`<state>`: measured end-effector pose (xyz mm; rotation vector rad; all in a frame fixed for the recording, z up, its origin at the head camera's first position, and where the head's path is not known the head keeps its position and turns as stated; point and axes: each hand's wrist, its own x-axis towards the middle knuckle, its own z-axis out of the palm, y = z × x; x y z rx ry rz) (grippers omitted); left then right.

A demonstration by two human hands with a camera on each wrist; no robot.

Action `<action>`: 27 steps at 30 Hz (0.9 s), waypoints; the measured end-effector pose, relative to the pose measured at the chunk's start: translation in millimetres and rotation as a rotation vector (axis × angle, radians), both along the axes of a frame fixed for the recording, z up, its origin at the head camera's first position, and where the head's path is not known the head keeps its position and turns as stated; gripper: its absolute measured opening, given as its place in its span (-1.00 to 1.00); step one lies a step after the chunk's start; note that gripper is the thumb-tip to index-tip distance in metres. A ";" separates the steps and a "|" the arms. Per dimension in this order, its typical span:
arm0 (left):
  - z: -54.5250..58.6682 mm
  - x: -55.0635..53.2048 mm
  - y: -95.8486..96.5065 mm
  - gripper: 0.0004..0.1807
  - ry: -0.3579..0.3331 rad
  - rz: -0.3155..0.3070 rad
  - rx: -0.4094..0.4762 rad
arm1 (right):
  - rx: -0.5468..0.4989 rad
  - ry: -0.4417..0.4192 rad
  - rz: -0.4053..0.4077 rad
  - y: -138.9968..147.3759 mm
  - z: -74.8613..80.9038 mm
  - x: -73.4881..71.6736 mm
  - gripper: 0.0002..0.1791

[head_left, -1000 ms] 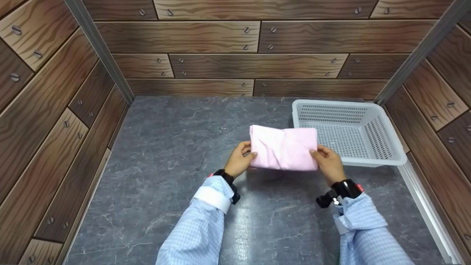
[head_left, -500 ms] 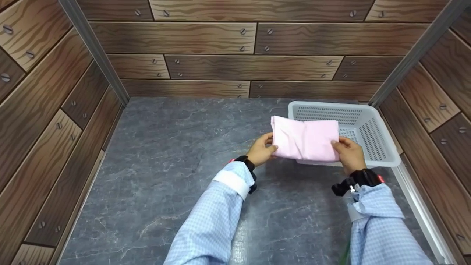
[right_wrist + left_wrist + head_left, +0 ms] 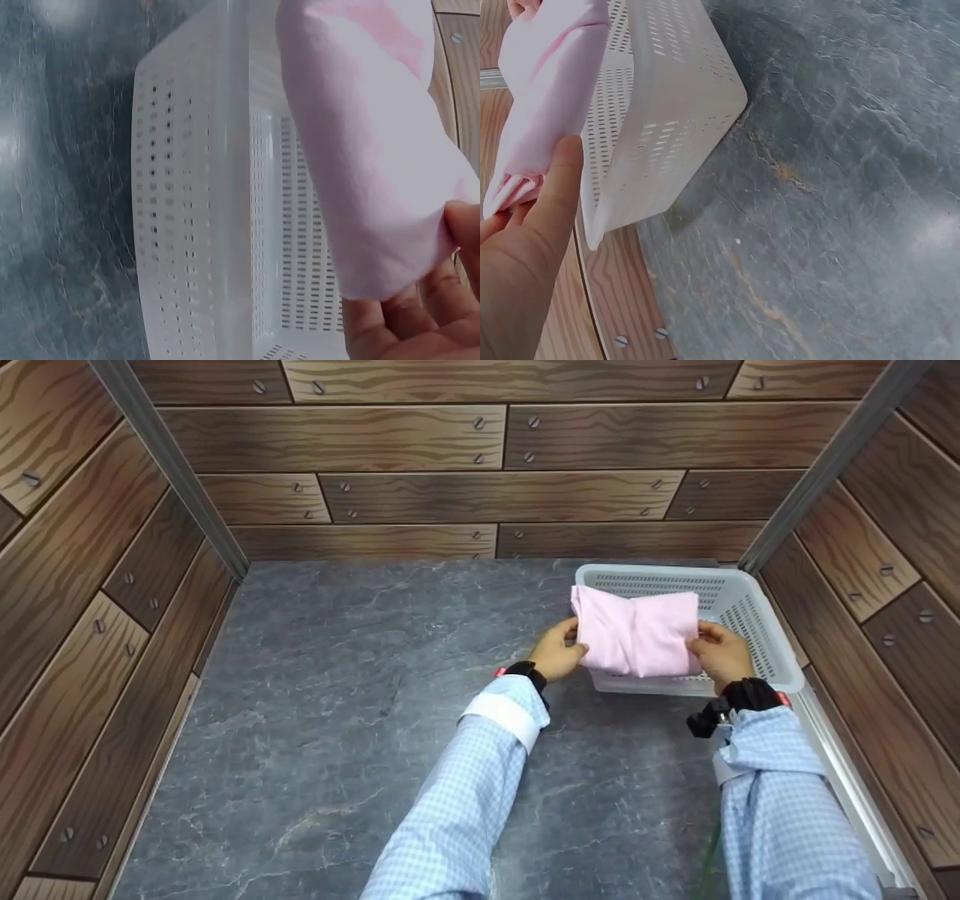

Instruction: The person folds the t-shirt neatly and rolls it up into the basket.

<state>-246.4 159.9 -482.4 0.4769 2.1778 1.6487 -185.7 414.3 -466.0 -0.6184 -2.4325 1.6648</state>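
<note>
A folded pink cloth [image 3: 637, 634] is held up over the left part of a white perforated plastic basket [image 3: 750, 630]. My left hand [image 3: 556, 651] pinches the cloth's left edge, thumb on the near face and fingers behind. At the opposite edge my right hand [image 3: 722, 655] grips it the same way. In the left wrist view the cloth [image 3: 555, 82] hangs beside the basket's wall [image 3: 660, 112], above its rim. The right wrist view shows the cloth [image 3: 367, 150] over the basket's opening, with fingers [image 3: 409, 315] beneath it. The cloth hides part of the basket floor.
The basket stands on a dark grey marbled tabletop [image 3: 337, 697] in its back right corner. Wood-patterned panels [image 3: 405, 495] close off the back and both sides. A pale metal rail [image 3: 847, 780] runs along the right edge.
Both hands have carried the pink cloth right and away from me, from in front of the basket to above it. The basket appears slightly further left as the head view shifts.
</note>
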 end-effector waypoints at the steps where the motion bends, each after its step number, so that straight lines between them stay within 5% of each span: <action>1: -0.6 -1.3 1.9 -0.40 0.002 -0.001 -0.007 | 0.017 -0.005 -0.011 0.1 0.0 -1.1 -0.47; 6: -1.4 -3.0 10.4 -0.37 0.008 0.004 -0.053 | 0.053 -0.028 -0.047 0.2 -1.5 -4.2 -0.49; 11: 9.9 5.1 17.0 -0.34 -0.005 0.004 -0.094 | 0.056 -0.023 -0.078 2.8 -3.2 -4.0 -0.49; 27: 14.3 7.3 30.7 -0.21 -0.110 0.032 0.012 | 0.151 -0.092 -0.109 9.4 -7.1 -9.3 -0.50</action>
